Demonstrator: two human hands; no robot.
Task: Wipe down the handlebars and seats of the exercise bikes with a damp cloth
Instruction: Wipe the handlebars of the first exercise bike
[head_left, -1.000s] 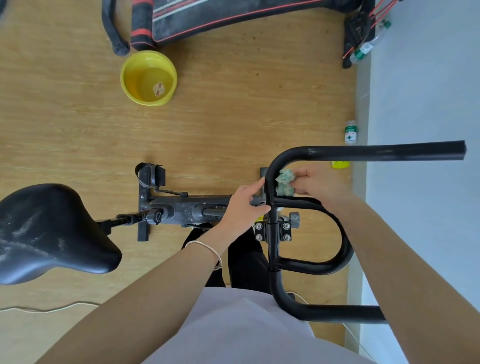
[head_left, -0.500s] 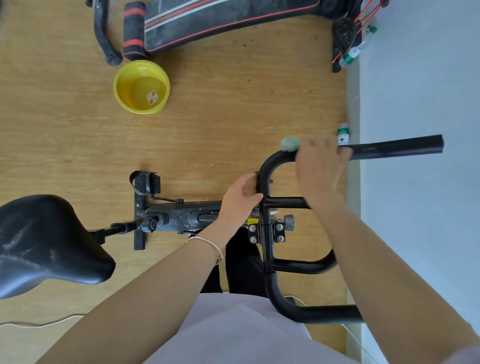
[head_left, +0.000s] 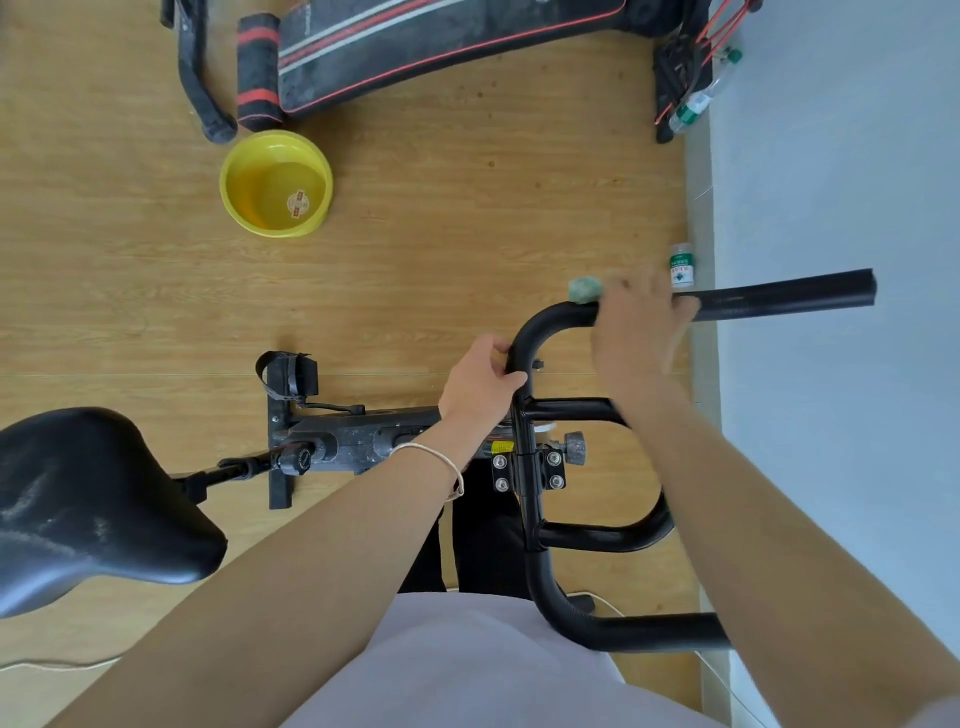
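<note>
The exercise bike's black handlebar (head_left: 779, 297) loops from a far straight bar to a near bar. My right hand (head_left: 636, 325) wraps over the far bar just past its bend and holds a pale green cloth (head_left: 584, 289) against it; a bit of cloth shows left of the fingers. My left hand (head_left: 480, 382) grips the handlebar at the curved part below the bend. The black seat (head_left: 88, 504), streaked with dust, sits at the lower left, away from both hands.
A yellow basin (head_left: 275, 183) with water stands on the wooden floor. A black and red exercise bench (head_left: 415, 41) lies at the top. A small white bottle (head_left: 681, 265) stands by the pale wall on the right. A pedal (head_left: 288, 376) sticks out left.
My right hand moved the cloth from the inner bend up onto the far straight bar and now sits a little further right along it. My left hand stayed on the handlebar.
</note>
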